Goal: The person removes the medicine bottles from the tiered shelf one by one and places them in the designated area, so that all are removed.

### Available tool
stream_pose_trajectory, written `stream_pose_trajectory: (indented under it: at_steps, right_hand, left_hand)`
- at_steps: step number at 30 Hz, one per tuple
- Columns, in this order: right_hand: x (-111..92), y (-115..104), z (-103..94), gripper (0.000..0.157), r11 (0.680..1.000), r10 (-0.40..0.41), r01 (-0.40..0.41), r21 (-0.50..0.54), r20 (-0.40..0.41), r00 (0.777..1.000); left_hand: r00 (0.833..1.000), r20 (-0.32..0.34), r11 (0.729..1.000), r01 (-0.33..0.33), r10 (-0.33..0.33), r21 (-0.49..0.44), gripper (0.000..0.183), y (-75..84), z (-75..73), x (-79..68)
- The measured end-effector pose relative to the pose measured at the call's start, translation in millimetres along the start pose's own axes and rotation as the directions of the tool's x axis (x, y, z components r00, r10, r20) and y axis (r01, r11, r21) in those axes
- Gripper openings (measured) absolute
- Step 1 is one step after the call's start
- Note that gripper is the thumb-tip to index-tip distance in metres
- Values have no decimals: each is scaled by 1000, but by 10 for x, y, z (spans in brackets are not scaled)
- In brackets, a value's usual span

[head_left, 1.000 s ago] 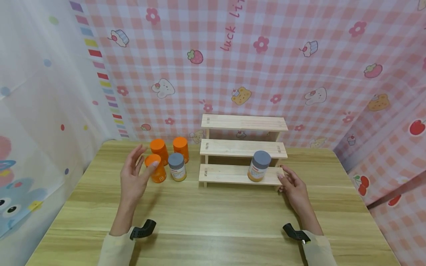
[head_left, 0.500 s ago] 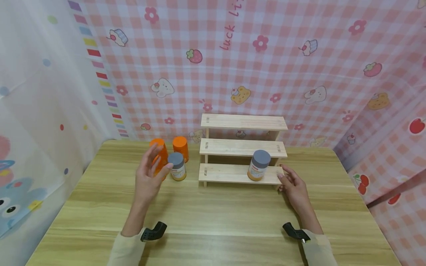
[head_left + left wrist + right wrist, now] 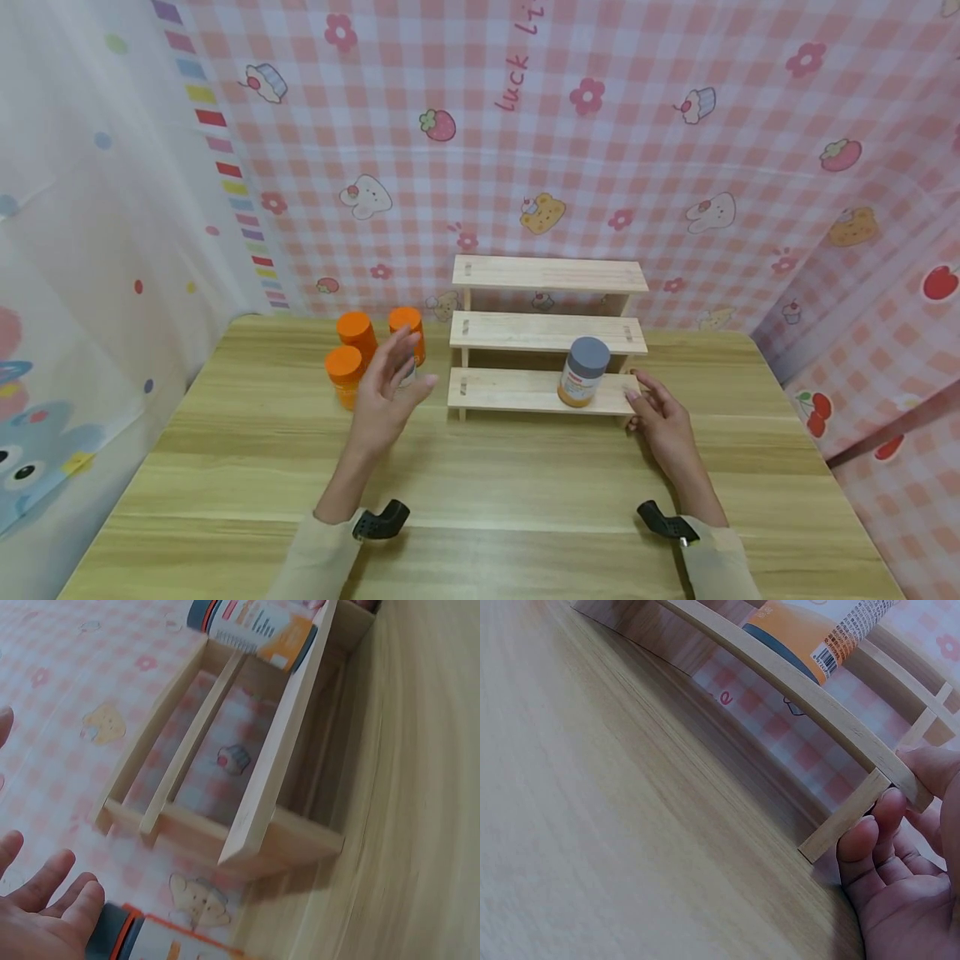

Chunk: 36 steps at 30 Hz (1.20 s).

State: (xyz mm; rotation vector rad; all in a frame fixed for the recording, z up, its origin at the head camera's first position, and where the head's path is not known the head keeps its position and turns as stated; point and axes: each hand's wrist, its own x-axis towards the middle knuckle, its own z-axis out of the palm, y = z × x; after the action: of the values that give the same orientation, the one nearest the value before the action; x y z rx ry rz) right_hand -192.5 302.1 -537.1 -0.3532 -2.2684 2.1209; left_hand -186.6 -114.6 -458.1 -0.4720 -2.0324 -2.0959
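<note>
My left hand (image 3: 381,410), fingers spread and relaxed, is in front of a grey-lidded jar (image 3: 408,377) on the table, mostly covering it in the head view. The left wrist view shows that jar (image 3: 176,943) close beside the fingers, with nothing in the grasp. My right hand (image 3: 666,427) pinches the right end of the lowest step of a three-tier wooden shelf (image 3: 510,390), thumb on top and fingers (image 3: 857,841) below by the leg. Another grey-lidded jar (image 3: 584,373) stands upright on that step, toward the right.
Three orange-lidded bottles stand left of the shelf: a front one (image 3: 345,375), one behind it (image 3: 356,333) and one (image 3: 406,319) behind my left hand. A pink checked cloth (image 3: 570,167) hangs at the table's back edge.
My left hand has moved right, past the front orange bottle, to the grey-lidded jar on the table. The right hand keeps its place on the shelf.
</note>
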Motion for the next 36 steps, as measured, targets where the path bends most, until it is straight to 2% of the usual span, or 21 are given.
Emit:
stream_pose_trajectory:
  at_steps: [9, 17, 23, 28, 36]
  right_hand:
    - [-12, -12, -14, 59, 1000, -16, 16, -18, 8, 1000]
    - [-19, 13, -14, 59, 999, -32, 32, 8, 7, 999]
    - [-15, 23, -8, 59, 999, -41, 41, 12, 10, 999]
    - [-17, 15, -9, 59, 999, -39, 39, 6, 17, 999]
    - [-17, 1, 3, 58, 999, -35, 35, -7, 17, 999]
  left_hand:
    - [997, 77, 1000, 7, -5, -20, 75, -31, 325, 19]
    - [988, 146, 998, 48, -41, -44, 78, -98, 613, 20]
    - [976, 215, 999, 38, -30, -33, 76, -154, 793, 28]
    - [962, 270, 998, 62, -52, -31, 76, -186, 917, 32]
    - [946, 316, 997, 81, -72, -16, 74, -284, 1095, 106]
